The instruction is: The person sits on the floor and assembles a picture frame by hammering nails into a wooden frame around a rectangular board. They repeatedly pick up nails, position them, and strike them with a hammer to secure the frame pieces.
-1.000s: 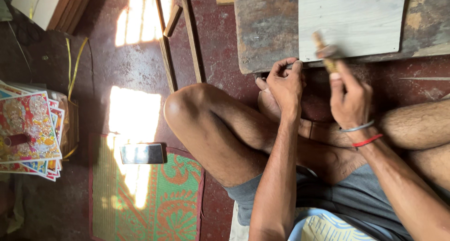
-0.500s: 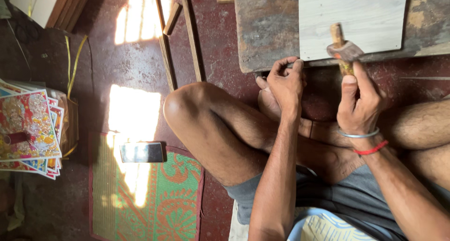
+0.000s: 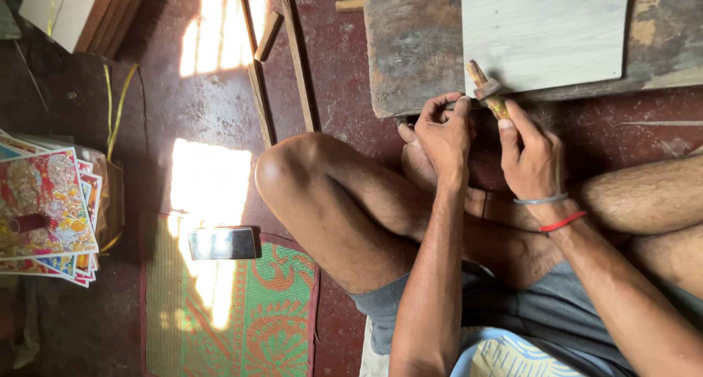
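Observation:
My right hand (image 3: 531, 157), with a metal bangle and a red thread at the wrist, grips a small hammer-like tool (image 3: 487, 90) with a wooden handle. The tool's head sits at the front edge of a worn wooden block (image 3: 414, 51). A pale board (image 3: 545, 32) lies on top of the block. My left hand (image 3: 443, 135) is just left of the tool, its fingers pinched together against the block's edge. What they pinch is too small to see. My bare knee (image 3: 293, 172) is raised to the left.
A phone (image 3: 222, 243) lies on a green and orange mat (image 3: 242, 311). A stack of colourful prints (image 3: 47, 208) is at far left. Thin wooden strips (image 3: 271, 62) lie on the red floor, and boards (image 3: 88, 10) lean at top left.
My right hand lifted the tool up and to the right, then brought it back down to the block's edge beside my left hand. My left hand stayed put.

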